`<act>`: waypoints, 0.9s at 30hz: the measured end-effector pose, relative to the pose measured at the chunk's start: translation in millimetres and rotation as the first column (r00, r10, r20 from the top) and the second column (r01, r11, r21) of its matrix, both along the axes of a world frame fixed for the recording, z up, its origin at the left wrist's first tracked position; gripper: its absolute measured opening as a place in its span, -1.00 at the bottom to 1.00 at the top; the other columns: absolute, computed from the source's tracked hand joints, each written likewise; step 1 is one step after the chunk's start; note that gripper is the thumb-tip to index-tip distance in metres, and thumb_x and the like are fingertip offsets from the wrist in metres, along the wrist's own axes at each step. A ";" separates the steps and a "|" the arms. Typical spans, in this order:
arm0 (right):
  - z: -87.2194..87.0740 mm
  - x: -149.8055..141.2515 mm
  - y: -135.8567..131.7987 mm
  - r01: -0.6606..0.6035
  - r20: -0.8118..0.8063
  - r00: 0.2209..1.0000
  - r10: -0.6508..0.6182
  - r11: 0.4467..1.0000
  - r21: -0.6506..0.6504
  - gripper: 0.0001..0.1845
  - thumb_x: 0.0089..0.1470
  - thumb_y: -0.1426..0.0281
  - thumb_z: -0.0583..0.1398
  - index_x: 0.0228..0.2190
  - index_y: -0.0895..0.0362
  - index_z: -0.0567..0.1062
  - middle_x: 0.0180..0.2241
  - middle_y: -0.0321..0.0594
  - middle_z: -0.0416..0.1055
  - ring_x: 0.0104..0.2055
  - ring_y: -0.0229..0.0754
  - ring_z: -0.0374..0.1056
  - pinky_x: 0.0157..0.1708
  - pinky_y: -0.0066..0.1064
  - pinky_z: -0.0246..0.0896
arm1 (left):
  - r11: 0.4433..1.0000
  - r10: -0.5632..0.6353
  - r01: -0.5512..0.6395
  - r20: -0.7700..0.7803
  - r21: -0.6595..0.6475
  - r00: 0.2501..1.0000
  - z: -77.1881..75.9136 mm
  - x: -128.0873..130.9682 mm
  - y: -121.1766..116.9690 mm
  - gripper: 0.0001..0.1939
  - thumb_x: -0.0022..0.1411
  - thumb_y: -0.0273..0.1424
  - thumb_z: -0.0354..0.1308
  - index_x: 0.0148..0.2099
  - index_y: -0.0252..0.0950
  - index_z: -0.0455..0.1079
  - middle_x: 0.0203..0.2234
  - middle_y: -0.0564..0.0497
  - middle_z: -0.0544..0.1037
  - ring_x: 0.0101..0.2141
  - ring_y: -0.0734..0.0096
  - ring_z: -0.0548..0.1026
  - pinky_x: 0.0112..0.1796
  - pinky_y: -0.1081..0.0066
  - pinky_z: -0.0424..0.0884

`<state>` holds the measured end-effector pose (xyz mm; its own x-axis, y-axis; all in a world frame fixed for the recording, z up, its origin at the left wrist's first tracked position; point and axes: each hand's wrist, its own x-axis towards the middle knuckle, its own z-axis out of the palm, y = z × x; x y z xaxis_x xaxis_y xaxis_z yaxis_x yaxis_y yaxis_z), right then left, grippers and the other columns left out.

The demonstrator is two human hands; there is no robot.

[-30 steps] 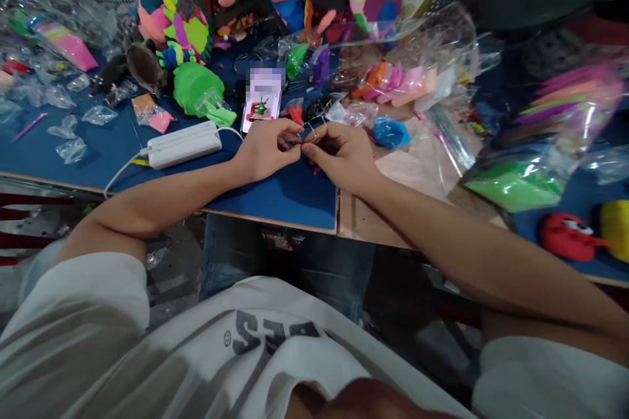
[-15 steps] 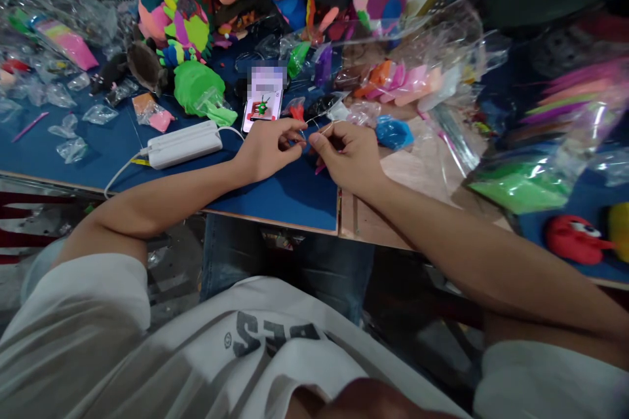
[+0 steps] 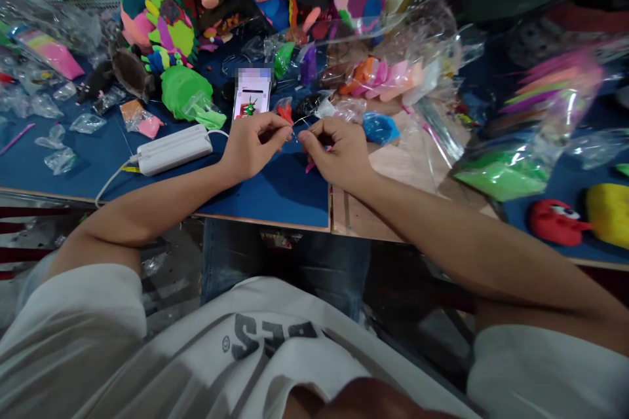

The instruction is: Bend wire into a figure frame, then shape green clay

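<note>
Pale, thin strand (image 3: 302, 119), prob. wire, is the piece being worked: up off the tabletop (image 3: 275, 200), btwn the two hands, near side of the phone (image 3: 253, 95). Right hand (image 3: 339, 152): grip narrow, thumb + index pinched on it. Left hand (image 3: 255, 144): grip also narrow, fingertips together, apparently on the strand's other end; contact v. small, hard to be sure.

Progress, as far as shown: strand picked up and bent in a curve, so handling's underway. Not done: it isn't set down, & no join to any other piece is visible. Can't tell its final shape or how much is left.

Nearby: white adapter box (image 3: 174, 149) to the left, green lump (image 3: 184, 91) far left, blue packet (image 3: 381, 127) just right of the right hand. Red clay head (image 3: 557, 222) & yellow block (image 3: 609, 215) well apart, near right; both look finished or nearly, tho that's a guess.
</note>
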<state>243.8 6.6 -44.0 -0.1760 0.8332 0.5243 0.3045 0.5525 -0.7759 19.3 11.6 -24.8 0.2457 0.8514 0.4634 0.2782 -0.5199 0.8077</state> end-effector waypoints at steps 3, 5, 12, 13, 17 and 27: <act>1.0 1.6 0.1 0.004 0.074 0.997 -0.008 0.998 0.058 -0.42 0.51 -0.10 0.34 -0.42 0.03 0.52 -0.52 -0.29 0.50 -0.50 -0.20 0.36 -0.43 -0.25 0.15 | 1.000 0.009 -0.008 -0.031 0.029 0.999 0.3 -0.9 1.4 -0.90 0.49 -0.38 0.38 -0.12 -0.26 0.72 -0.34 0.01 0.80 -0.38 0.42 0.70 -0.29 0.41 0.57; 1.7 1.9 -0.8 -0.013 0.109 0.994 0.007 0.998 0.059 -0.44 0.53 -0.08 0.33 -0.41 0.03 0.52 -0.51 -0.29 0.51 -0.49 -0.19 0.38 -0.41 -0.25 0.17 | 0.999 -0.011 0.013 -0.042 0.041 0.999 0.5 -1.9 3.0 -0.90 0.46 -0.39 0.38 -0.16 -0.27 0.71 -0.37 0.02 0.78 -0.39 0.43 0.68 -0.31 0.41 0.54; 0.9 1.8 -1.8 -0.034 0.145 0.989 0.023 0.997 0.070 -0.58 0.49 0.11 0.32 -0.40 0.03 0.51 -0.55 -0.31 0.46 -0.52 -0.18 0.35 -0.43 -0.26 0.16 | 0.989 -0.090 0.093 0.024 -0.115 0.996 1.0 -3.4 8.1 -0.91 0.37 -0.41 0.40 -0.22 -0.31 0.71 -0.43 0.01 0.76 -0.45 0.44 0.69 -0.34 0.44 0.62; 1.1 2.0 -1.7 -0.042 0.152 0.988 0.032 0.997 0.063 -0.61 0.48 0.15 0.32 -0.40 0.03 0.51 -0.54 -0.31 0.47 -0.52 -0.18 0.35 -0.43 -0.26 0.17 | 0.984 -0.103 0.108 0.039 -0.140 0.994 1.1 -3.4 8.7 -0.91 0.35 -0.42 0.40 -0.23 -0.31 0.71 -0.44 0.01 0.76 -0.45 0.44 0.70 -0.35 0.44 0.63; 3.8 2.1 -2.0 -0.064 0.179 0.983 0.049 0.995 0.077 -0.68 0.43 0.27 0.32 -0.41 0.03 0.49 -0.52 -0.31 0.48 -0.49 -0.17 0.37 -0.40 -0.26 0.18 | 0.965 -0.140 0.152 0.068 -0.215 0.988 2.5 -3.5 10.2 -0.94 0.29 -0.44 0.39 -0.27 -0.30 0.68 -0.47 0.02 0.76 -0.48 0.42 0.71 -0.38 0.45 0.65; 11.0 2.7 -3.4 -0.135 0.118 0.984 0.132 0.991 0.014 -0.64 0.48 0.18 0.31 -0.38 0.02 0.47 -0.49 -0.31 0.52 -0.47 -0.19 0.42 -0.42 -0.30 0.20 | 0.960 -0.140 0.145 0.037 -0.239 0.989 11.2 -2.1 6.2 -0.95 0.25 -0.48 0.36 -0.29 -0.31 0.65 -0.51 0.03 0.74 -0.52 0.45 0.69 -0.43 0.52 0.63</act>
<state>246.5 3.2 -33.1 -0.3455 0.7865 0.5118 0.3142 0.6109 -0.7267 17.2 17.8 -13.6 0.3653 0.8951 0.2556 0.1979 -0.3430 0.9183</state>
